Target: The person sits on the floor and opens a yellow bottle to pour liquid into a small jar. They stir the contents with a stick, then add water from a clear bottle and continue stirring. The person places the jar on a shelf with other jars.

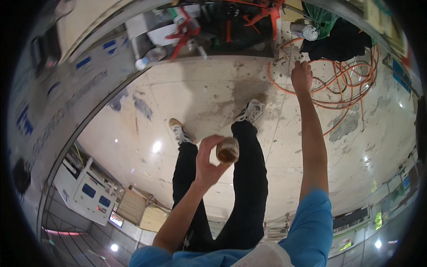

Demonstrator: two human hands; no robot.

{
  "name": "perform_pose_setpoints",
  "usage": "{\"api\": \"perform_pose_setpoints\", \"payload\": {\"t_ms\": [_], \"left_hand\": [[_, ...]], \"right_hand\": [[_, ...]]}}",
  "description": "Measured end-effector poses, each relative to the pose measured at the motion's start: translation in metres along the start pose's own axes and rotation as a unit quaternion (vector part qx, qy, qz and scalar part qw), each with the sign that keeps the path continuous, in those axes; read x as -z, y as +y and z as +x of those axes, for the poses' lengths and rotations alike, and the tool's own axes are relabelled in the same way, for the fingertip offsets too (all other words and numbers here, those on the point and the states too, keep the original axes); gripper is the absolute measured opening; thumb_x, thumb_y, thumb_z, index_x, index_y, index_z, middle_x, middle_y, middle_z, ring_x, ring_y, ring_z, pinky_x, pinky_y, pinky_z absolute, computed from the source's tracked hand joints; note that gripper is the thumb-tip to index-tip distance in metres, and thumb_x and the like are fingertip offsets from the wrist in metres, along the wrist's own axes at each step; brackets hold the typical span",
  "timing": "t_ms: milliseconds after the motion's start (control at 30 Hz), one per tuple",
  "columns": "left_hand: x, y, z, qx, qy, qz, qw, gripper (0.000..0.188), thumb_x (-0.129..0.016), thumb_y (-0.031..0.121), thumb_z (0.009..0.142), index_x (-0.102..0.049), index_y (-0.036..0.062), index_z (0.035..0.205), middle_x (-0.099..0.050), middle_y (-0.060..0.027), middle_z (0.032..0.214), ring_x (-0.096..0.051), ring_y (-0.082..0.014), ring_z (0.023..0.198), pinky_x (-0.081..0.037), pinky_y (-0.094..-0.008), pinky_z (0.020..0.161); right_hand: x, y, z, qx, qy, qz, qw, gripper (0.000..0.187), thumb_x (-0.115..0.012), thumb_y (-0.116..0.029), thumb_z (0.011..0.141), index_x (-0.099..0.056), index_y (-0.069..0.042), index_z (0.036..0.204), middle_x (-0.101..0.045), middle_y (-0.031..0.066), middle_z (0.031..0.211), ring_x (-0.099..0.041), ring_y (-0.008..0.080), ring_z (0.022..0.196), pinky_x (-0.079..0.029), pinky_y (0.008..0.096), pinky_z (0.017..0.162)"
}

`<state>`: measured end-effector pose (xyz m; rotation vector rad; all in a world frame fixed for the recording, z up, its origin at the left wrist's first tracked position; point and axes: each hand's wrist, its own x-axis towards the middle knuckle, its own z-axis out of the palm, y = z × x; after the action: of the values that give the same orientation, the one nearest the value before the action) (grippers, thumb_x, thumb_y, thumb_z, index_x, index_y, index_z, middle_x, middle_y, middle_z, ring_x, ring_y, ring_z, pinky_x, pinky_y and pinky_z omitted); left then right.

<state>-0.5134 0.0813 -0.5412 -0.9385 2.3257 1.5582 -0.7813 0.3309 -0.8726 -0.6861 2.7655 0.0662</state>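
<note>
My left hand (210, 161) is closed round a small, round, tan thing with a brown hollow (227, 151), held above the floor between my legs. Blur hides whether it is a cup or a roll. Stretched forward on the right, my right hand (302, 77) has its fingers curled downward. Anything inside those fingers is hidden. Just beyond that hand lies a black cloth (334, 42), and a coiled orange hose (342, 84) spreads to its right. A spray can (305, 31) lies near the cloth.
Ahead is a low shelf (213, 60) holding red caulking guns (183, 33), bottles and papers. A film-covered panel (80, 84) runs along the left. My shoes (250, 111) stand on a stained tiled floor (209, 93). Green plastic (324, 20) lies behind the can.
</note>
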Motion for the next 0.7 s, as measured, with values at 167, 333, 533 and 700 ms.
{"api": "perform_pose_setpoints", "payload": {"t_ms": [167, 333, 533, 700], "left_hand": [[0.061, 0.061, -0.022, -0.015, 0.017, -0.013, 1.0, 0.074, -0.094, -0.002, 0.072, -0.059, 0.0062, 0.137, -0.063, -0.0105, 0.133, -0.063, -0.0275, 0.126, -0.05, -0.0391, 0.109], [0.132, 0.126, -0.068, -0.052, 0.048, -0.079, 0.994, 0.072, -0.093, 0.001, 0.074, -0.059, 0.0071, 0.138, -0.064, -0.0093, 0.131, -0.064, -0.0253, 0.124, -0.05, -0.0373, 0.111], [0.238, 0.171, -0.172, -0.174, 0.124, -0.046, 0.976, 0.07, -0.095, 0.007, 0.074, -0.061, 0.0075, 0.135, -0.065, -0.0108, 0.13, -0.066, -0.0269, 0.12, -0.052, -0.0393, 0.105], [0.338, 0.182, -0.261, -0.279, 0.22, 0.015, 0.935, 0.069, -0.096, 0.009, 0.07, -0.063, 0.009, 0.131, -0.069, -0.0093, 0.125, -0.065, -0.0311, 0.114, -0.053, -0.0432, 0.098]], "right_hand": [[0.128, -0.023, -0.119, -0.111, -0.031, 0.12, 0.986, 0.021, -0.061, -0.017, 0.101, -0.064, -0.011, 0.121, -0.071, 0.0138, 0.096, -0.074, 0.0366, 0.082, -0.059, 0.0508, 0.069], [0.298, -0.076, -0.197, -0.205, -0.012, 0.46, 0.864, 0.019, -0.061, -0.021, 0.109, -0.067, -0.008, 0.121, -0.069, 0.0058, 0.083, -0.064, 0.0195, 0.065, -0.048, 0.0349, 0.058], [0.547, -0.208, -0.272, -0.097, 0.009, 0.681, 0.726, 0.015, -0.065, -0.018, 0.108, -0.072, -0.005, 0.109, -0.056, -0.0091, 0.079, -0.045, 0.0019, 0.065, -0.035, 0.0209, 0.06], [0.674, -0.348, -0.369, 0.06, 0.015, 0.682, 0.729, 0.01, -0.076, -0.003, 0.097, -0.071, -0.003, 0.106, -0.055, -0.0091, 0.081, -0.044, -0.0002, 0.07, -0.035, 0.0201, 0.061]]}}
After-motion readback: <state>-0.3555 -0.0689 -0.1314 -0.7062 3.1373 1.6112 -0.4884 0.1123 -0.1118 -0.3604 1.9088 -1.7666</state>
